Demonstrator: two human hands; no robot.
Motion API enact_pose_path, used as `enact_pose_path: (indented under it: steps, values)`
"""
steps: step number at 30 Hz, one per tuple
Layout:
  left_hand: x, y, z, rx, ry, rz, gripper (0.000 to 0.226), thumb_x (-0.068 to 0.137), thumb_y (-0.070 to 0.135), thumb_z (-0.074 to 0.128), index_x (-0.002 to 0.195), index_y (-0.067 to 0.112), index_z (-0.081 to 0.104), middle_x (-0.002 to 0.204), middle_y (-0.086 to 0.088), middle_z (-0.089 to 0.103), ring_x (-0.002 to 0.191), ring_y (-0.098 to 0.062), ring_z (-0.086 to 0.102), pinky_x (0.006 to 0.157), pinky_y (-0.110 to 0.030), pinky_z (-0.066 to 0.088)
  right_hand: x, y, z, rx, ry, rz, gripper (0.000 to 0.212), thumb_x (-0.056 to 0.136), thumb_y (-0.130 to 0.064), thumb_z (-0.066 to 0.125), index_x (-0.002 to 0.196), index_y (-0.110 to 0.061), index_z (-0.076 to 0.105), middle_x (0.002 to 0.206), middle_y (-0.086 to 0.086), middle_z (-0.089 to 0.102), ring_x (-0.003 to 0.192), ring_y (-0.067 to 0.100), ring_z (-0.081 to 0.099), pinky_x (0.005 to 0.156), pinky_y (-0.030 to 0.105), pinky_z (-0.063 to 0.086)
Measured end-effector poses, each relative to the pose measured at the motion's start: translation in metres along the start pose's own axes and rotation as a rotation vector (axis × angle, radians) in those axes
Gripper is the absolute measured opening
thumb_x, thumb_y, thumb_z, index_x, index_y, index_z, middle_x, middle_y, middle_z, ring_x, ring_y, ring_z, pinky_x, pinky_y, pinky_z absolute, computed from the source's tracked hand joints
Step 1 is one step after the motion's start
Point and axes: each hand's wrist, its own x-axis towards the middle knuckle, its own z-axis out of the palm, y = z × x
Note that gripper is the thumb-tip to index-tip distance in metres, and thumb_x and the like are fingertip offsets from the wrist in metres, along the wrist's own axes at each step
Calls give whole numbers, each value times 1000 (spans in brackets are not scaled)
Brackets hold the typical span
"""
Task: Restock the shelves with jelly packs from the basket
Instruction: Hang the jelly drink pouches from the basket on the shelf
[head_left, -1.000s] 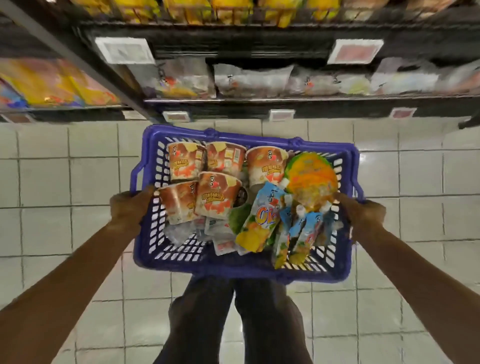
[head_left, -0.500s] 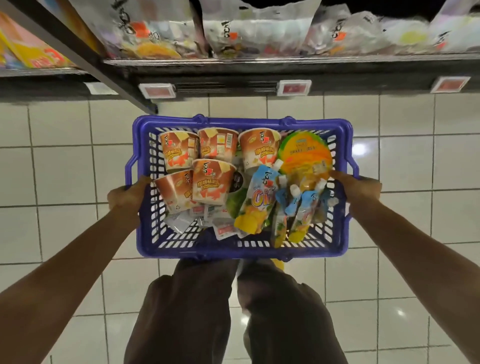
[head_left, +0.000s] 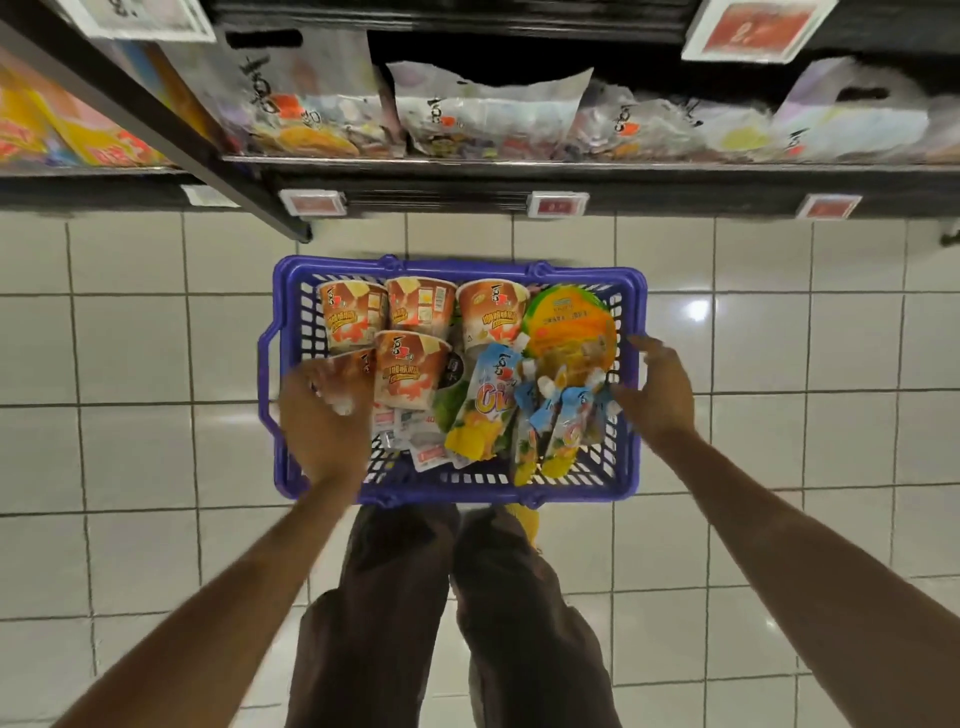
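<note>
A blue plastic basket (head_left: 457, 269) stands on the tiled floor in front of the bottom shelf. It holds several orange jelly cups (head_left: 415, 312), spouted jelly pouches (head_left: 488, 410), a round orange-lidded pack (head_left: 566, 322) and small flat sachets (head_left: 421, 441). My left hand (head_left: 322, 415) is inside the basket's left side. Its blurred fingers lie over the nearest jelly cup (head_left: 358, 366). My right hand (head_left: 654, 395) hovers at the right rim with its fingers spread, beside the small pouches (head_left: 566, 421).
The bottom shelf (head_left: 519, 167) above the basket carries clear bagged jelly packs (head_left: 488, 119), with price tags (head_left: 556, 203) on its front edge. A dark shelf upright (head_left: 156, 119) slants at left, with yellow packs (head_left: 78, 135) beyond it. My legs (head_left: 405, 597) are just behind the basket.
The basket has gone down onto the floor. Both hands have let go of its side rims; the left has moved in over the cups, and the right has opened by the pouches.
</note>
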Motion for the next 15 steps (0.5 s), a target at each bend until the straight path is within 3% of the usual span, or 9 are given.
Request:
enact_pose_path:
  steps: [4, 6, 9, 11, 13, 15]
  values:
    - [-56, 18, 51, -7, -437, 203, 29, 89, 24, 65, 117, 18, 59, 115, 0, 62, 106, -17, 59, 93, -34, 51, 0, -23, 24, -21, -167, -141, 47, 87, -4, 66, 130, -20, 58, 132, 7, 58, 118, 28, 56, 84, 30, 46]
    - [-67, 20, 75, 20, -488, 200, 38, 89, 25, 65, 125, 17, 56, 120, 0, 62, 110, -18, 58, 93, -30, 49, 5, -26, 36, -71, -301, -197, 45, 89, -4, 66, 130, -20, 60, 128, 8, 62, 115, 28, 58, 82, 28, 46]
    - [-68, 25, 101, 16, -531, 101, 47, 85, 29, 72, 125, 12, 55, 119, -4, 64, 110, -22, 60, 93, -36, 51, 11, -24, 43, -85, -340, -155, 43, 84, -5, 72, 125, -15, 63, 119, 12, 65, 109, 31, 60, 83, 33, 50]
    - [-64, 27, 107, -29, -552, 22, 41, 81, 29, 76, 115, 13, 61, 107, 1, 69, 97, -16, 64, 77, -23, 51, 10, -22, 41, -79, -341, -130, 32, 82, -6, 74, 112, -15, 67, 112, 12, 67, 104, 31, 61, 84, 37, 51]
    - [-60, 29, 102, -55, -560, -30, 23, 78, 24, 77, 97, 18, 64, 87, 10, 68, 76, -6, 63, 57, -5, 40, 7, -18, 33, -6, -332, -114, 20, 84, -10, 73, 102, -18, 70, 105, 9, 68, 98, 28, 61, 83, 40, 52]
    - [-57, 32, 90, -87, -592, -66, 13, 80, 24, 75, 86, 26, 64, 76, 17, 64, 67, 3, 57, 53, -4, 38, 1, -16, 20, 72, -316, -87, 16, 86, -17, 72, 100, -22, 68, 103, 3, 66, 95, 22, 58, 74, 32, 50]
